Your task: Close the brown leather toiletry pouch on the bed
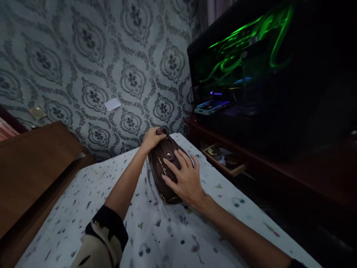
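A dark brown leather bag (160, 163) with a gold zip and a small metal clasp lies on a bed covered by a white patterned sheet (156, 227). My left hand (152, 139) is curled over the bag's far end, its fingers closed on the top edge. My right hand (185, 178) lies flat on the near side of the bag, with its fingers spread over the flap.
A wooden bed frame (33, 167) runs along the left. Patterned wallpaper (117, 63) covers the wall behind. A dark desk at the right carries a computer case (245, 70) lit green, with an open drawer (223, 158) below holding small items.
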`<state>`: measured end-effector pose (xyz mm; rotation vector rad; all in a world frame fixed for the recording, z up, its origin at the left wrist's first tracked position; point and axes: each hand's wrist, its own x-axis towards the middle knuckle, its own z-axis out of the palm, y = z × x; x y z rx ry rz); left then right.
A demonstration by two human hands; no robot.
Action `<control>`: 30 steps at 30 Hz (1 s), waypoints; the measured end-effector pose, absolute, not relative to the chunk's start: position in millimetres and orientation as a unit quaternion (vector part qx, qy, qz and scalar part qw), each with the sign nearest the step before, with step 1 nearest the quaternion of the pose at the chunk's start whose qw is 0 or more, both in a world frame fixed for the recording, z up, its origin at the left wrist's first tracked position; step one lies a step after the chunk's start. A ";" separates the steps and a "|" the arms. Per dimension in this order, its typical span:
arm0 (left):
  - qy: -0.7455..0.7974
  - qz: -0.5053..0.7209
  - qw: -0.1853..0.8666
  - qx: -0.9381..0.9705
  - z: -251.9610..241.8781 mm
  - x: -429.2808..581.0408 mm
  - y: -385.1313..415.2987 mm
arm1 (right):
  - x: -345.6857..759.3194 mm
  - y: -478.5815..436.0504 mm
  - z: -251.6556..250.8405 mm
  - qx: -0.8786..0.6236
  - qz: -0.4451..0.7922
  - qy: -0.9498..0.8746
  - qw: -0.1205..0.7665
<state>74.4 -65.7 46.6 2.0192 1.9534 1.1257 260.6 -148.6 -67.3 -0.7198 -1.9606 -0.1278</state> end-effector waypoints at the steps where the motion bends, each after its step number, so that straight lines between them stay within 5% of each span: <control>1: 0.650 0.364 0.055 0.665 46.6 77.5 -60.8 | 260.7 -148.4 -67.5 -0.297 -0.052 -0.811 0.502; 20: 0.649 0.405 0.007 0.643 37.4 91.1 -67.3 | 262.3 -151.2 -62.3 -0.289 -0.052 -0.817 0.496; 30: 0.554 0.447 0.133 0.689 40.4 79.5 -81.9 | 261.7 -150.5 -62.9 -0.295 -0.041 -0.816 0.495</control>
